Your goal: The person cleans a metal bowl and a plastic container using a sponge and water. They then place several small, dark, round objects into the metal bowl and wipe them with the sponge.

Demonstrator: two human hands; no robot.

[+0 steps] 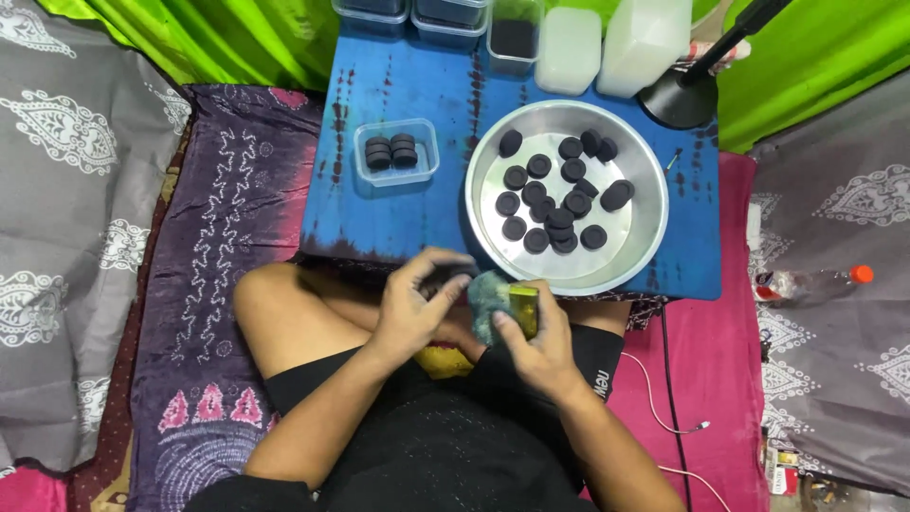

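Metal bowl (645, 232) of black discs (559, 190); clear tub (396, 152) holding four. Left hand (412, 308) pinches a disc; right hand (531, 346) grips sponge (502, 305).

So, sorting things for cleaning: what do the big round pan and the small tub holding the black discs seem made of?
The round pan looks like bare metal, probably steel or aluminium: silvery, with a dull sheen. The small tub looks like clear plastic: the blue table and black discs show through its walls.
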